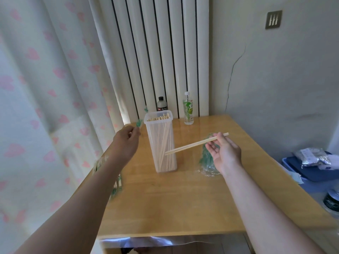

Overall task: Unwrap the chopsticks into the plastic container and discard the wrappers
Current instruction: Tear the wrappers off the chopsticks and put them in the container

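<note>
R hand fingers pinch a bare chopstick pair, tips in front of the plastic container standing mid-desk, full of sticks. L hand fingers clamp a green-print wrapper left of it; more wrappers lie beneath the R hand.

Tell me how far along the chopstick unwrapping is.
Done: the plastic container holds many bare chopsticks. In hand: the right hand holds an unwrapped pair, not yet in; the left hand pinches a wrapper. Left: drop the pair in, discard that wrapper and the empty wrappers on the table.
</note>
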